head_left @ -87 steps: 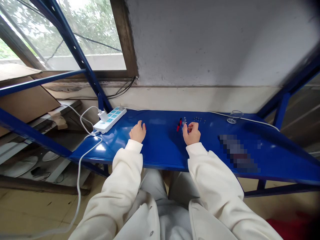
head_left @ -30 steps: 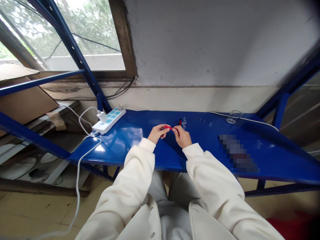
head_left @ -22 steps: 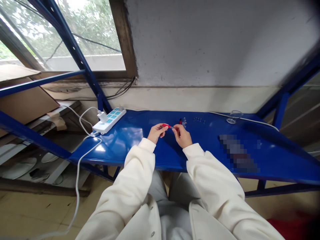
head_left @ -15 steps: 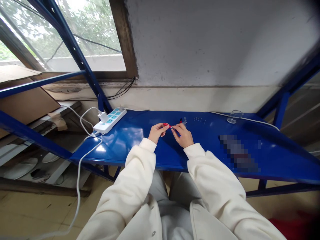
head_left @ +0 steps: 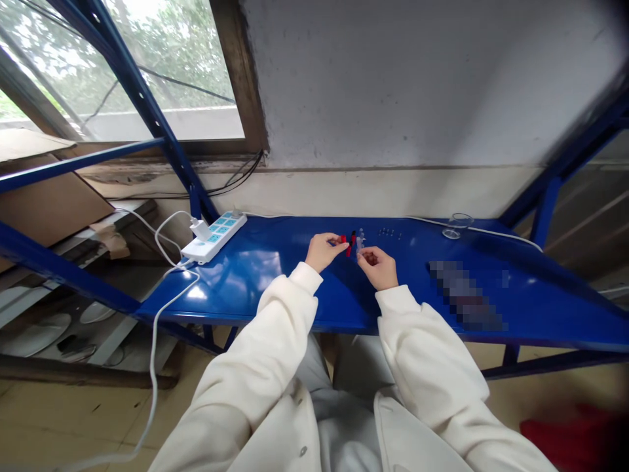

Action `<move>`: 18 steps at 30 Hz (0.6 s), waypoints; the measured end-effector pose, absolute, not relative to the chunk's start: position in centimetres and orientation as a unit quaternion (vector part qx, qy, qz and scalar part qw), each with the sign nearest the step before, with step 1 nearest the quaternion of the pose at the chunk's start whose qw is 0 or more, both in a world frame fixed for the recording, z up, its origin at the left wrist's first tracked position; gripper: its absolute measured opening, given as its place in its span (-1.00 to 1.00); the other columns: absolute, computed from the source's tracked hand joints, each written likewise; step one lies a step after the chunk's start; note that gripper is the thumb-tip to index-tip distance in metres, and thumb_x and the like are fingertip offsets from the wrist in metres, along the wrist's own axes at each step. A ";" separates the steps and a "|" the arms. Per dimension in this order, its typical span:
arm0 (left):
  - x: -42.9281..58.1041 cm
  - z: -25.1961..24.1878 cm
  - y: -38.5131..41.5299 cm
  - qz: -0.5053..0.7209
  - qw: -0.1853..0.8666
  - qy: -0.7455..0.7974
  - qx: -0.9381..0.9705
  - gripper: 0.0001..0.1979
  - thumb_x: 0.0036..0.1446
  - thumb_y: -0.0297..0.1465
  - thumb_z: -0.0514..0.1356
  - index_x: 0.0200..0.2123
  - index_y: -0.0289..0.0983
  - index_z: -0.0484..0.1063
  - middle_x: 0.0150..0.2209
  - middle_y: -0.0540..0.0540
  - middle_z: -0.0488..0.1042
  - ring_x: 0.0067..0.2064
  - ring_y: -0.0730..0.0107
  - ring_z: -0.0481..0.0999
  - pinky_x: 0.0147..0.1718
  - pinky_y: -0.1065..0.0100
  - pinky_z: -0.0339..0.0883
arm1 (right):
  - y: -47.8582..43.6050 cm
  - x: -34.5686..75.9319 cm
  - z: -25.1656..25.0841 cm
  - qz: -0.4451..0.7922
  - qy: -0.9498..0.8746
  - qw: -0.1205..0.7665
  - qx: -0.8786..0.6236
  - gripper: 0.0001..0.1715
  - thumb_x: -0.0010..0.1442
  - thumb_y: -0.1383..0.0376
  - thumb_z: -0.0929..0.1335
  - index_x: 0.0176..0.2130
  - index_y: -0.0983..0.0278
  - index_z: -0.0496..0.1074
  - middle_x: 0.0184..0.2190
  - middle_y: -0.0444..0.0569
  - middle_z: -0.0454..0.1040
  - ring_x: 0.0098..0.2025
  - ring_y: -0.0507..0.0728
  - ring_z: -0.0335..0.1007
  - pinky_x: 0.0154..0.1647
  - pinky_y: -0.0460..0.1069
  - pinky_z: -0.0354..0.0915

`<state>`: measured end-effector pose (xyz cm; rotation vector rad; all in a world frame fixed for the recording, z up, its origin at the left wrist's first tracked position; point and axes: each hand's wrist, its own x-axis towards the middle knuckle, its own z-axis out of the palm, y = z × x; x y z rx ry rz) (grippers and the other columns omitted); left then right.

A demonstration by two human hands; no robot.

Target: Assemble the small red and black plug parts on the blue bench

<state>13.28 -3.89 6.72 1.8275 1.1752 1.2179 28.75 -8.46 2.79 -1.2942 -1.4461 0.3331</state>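
Observation:
Over the blue table (head_left: 275, 288), my left hand (head_left: 325, 250) has its thumb and fingertips closed at a small red and black piece (head_left: 350, 244), whose exact kind is too small to tell. Just to the right, my right hand (head_left: 381, 267) pinches a small clear plastic piece (head_left: 359, 244). More red, black and clear bits lie right beside the fingertips, so their edges are hard to separate. Several tiny pieces (head_left: 390, 232) lie in a row on the table, behind and right of my right hand.
A white power strip (head_left: 209, 242) with a plugged-in charger sits at the table's left end. A clear glass cup (head_left: 458, 226) stands at the back right near a white cable (head_left: 511, 240). A blurred dark object (head_left: 464, 298) lies at the right. Blue frame posts (head_left: 545, 213) flank the table.
My hands were together on a red piece nearer the front. They have moved apart, shifting right and back to the small pieces, and my right hand is at the clear piece.

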 end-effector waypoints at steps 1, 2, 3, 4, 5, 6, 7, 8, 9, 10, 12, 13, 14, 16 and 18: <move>13.5 6.1 -3.9 0.442 0.302 0.458 0.710 -0.79 -0.18 -0.31 0.27 -0.46 -0.34 0.49 -0.46 -0.10 0.50 -0.46 0.45 0.40 -0.39 0.39 0.26 | -8.4 28.8 2.5 0.149 -0.605 0.551 -0.555 -0.75 -0.03 0.17 0.30 -0.39 0.30 0.39 -0.55 -0.11 0.39 -0.55 -0.01 0.26 -0.45 -0.08 0.26; 13.8 5.5 -4.0 0.420 0.290 0.469 0.720 -0.80 -0.17 -0.32 0.27 -0.46 -0.33 0.50 -0.46 -0.10 0.50 -0.44 0.43 0.42 -0.37 0.38 0.26 | -8.3 28.9 2.2 0.151 -0.601 0.545 -0.564 -0.75 -0.05 0.16 0.31 -0.40 0.30 0.39 -0.55 -0.11 0.40 -0.56 -0.01 0.26 -0.45 -0.08 0.26; 14.0 5.0 -4.1 0.400 0.283 0.483 0.726 -0.81 -0.16 -0.32 0.26 -0.46 -0.32 0.50 -0.47 -0.10 0.51 -0.44 0.41 0.43 -0.36 0.37 0.26 | -8.2 28.9 2.0 0.150 -0.599 0.536 -0.576 -0.75 -0.07 0.17 0.31 -0.42 0.30 0.39 -0.56 -0.10 0.41 -0.57 -0.01 0.26 -0.45 -0.07 0.26; 14.1 4.5 -4.1 0.383 0.278 0.496 0.728 -0.81 -0.16 -0.31 0.26 -0.46 -0.32 0.51 -0.47 -0.10 0.51 -0.43 0.40 0.43 -0.37 0.36 0.27 | -8.1 29.0 1.7 0.145 -0.598 0.523 -0.589 -0.76 -0.09 0.17 0.31 -0.43 0.30 0.39 -0.56 -0.10 0.42 -0.57 -0.01 0.27 -0.45 -0.07 0.27; 14.3 4.2 -4.2 0.370 0.275 0.508 0.727 -0.80 -0.16 -0.30 0.26 -0.45 -0.31 0.51 -0.47 -0.10 0.51 -0.43 0.38 0.44 -0.37 0.36 0.27 | -8.0 29.1 1.5 0.141 -0.600 0.507 -0.602 -0.77 -0.10 0.17 0.32 -0.45 0.29 0.39 -0.57 -0.10 0.43 -0.57 0.00 0.27 -0.45 -0.06 0.27; 14.4 3.9 -4.3 0.361 0.273 0.518 0.726 -0.80 -0.16 -0.29 0.26 -0.45 -0.30 0.51 -0.47 -0.10 0.51 -0.43 0.37 0.45 -0.38 0.36 0.27 | -7.8 29.2 1.3 0.136 -0.604 0.491 -0.613 -0.78 -0.11 0.17 0.32 -0.46 0.28 0.38 -0.57 -0.09 0.43 -0.56 0.02 0.29 -0.45 -0.06 0.27; 14.5 3.7 -4.3 0.353 0.270 0.525 0.726 -0.79 -0.16 -0.29 0.26 -0.44 -0.30 0.51 -0.47 -0.10 0.51 -0.42 0.35 0.45 -0.38 0.36 0.27 | -7.7 29.3 1.1 0.133 -0.607 0.476 -0.622 -0.79 -0.12 0.18 0.32 -0.48 0.28 0.38 -0.57 -0.09 0.44 -0.55 0.03 0.31 -0.44 -0.05 0.27; 14.7 3.5 -4.3 0.347 0.267 0.529 0.727 -0.79 -0.16 -0.29 0.26 -0.44 -0.29 0.51 -0.47 -0.11 0.51 -0.42 0.34 0.46 -0.38 0.35 0.27 | -7.6 29.4 0.9 0.130 -0.611 0.464 -0.629 -0.80 -0.13 0.18 0.32 -0.48 0.27 0.38 -0.57 -0.09 0.45 -0.53 0.04 0.33 -0.44 -0.05 0.27; 14.8 3.4 -4.3 0.341 0.263 0.532 0.729 -0.80 -0.16 -0.29 0.26 -0.44 -0.29 0.51 -0.46 -0.11 0.51 -0.41 0.33 0.46 -0.38 0.35 0.27 | -7.5 29.5 0.8 0.126 -0.613 0.455 -0.634 -0.81 -0.13 0.19 0.32 -0.48 0.26 0.38 -0.56 -0.09 0.45 -0.51 0.06 0.35 -0.43 -0.05 0.27; 14.9 3.3 -4.3 0.334 0.259 0.535 0.731 -0.81 -0.15 -0.30 0.26 -0.43 -0.29 0.51 -0.46 -0.11 0.51 -0.40 0.32 0.46 -0.37 0.35 0.27 | -7.4 29.6 0.7 0.122 -0.616 0.446 -0.638 -0.82 -0.13 0.19 0.32 -0.48 0.26 0.38 -0.56 -0.09 0.46 -0.50 0.06 0.36 -0.43 -0.05 0.27; 15.1 3.2 -4.3 0.323 0.248 0.544 0.734 -0.82 -0.13 -0.32 0.25 -0.43 -0.28 0.51 -0.45 -0.11 0.51 -0.39 0.31 0.47 -0.37 0.35 0.26 | -7.4 29.7 0.6 0.113 -0.623 0.422 -0.649 -0.83 -0.12 0.19 0.32 -0.49 0.25 0.38 -0.56 -0.10 0.46 -0.48 0.07 0.37 -0.45 -0.06 0.25; 15.2 3.1 -4.2 0.318 0.244 0.548 0.734 -0.83 -0.12 -0.32 0.24 -0.42 -0.28 0.51 -0.45 -0.11 0.51 -0.38 0.31 0.47 -0.37 0.35 0.25 | -7.4 29.7 0.7 0.107 -0.627 0.406 -0.657 -0.83 -0.11 0.19 0.32 -0.49 0.25 0.39 -0.56 -0.09 0.46 -0.48 0.07 0.38 -0.48 -0.07 0.23; 15.3 3.0 -4.2 0.314 0.238 0.551 0.735 -0.84 -0.12 -0.32 0.24 -0.42 -0.28 0.50 -0.45 -0.11 0.50 -0.38 0.32 0.46 -0.38 0.35 0.25 | -7.4 29.7 0.7 0.101 -0.630 0.388 -0.665 -0.83 -0.10 0.18 0.32 -0.49 0.24 0.39 -0.56 -0.09 0.45 -0.48 0.07 0.37 -0.50 -0.07 0.21; 15.4 2.7 -4.2 0.306 0.224 0.555 0.741 -0.85 -0.11 -0.32 0.23 -0.43 -0.27 0.50 -0.44 -0.11 0.49 -0.38 0.33 0.45 -0.40 0.36 0.23 | -7.4 29.6 0.8 0.093 -0.632 0.355 -0.683 -0.83 -0.08 0.18 0.32 -0.49 0.24 0.40 -0.56 -0.09 0.45 -0.49 0.08 0.37 -0.55 -0.09 0.17; 15.5 2.6 -4.2 0.297 0.204 0.555 0.749 -0.85 -0.10 -0.31 0.22 -0.46 -0.28 0.49 -0.43 -0.11 0.48 -0.39 0.33 0.43 -0.43 0.37 0.21 | -7.4 29.6 0.9 0.088 -0.631 0.332 -0.696 -0.84 -0.07 0.18 0.32 -0.48 0.23 0.41 -0.56 -0.09 0.45 -0.49 0.08 0.36 -0.58 -0.09 0.12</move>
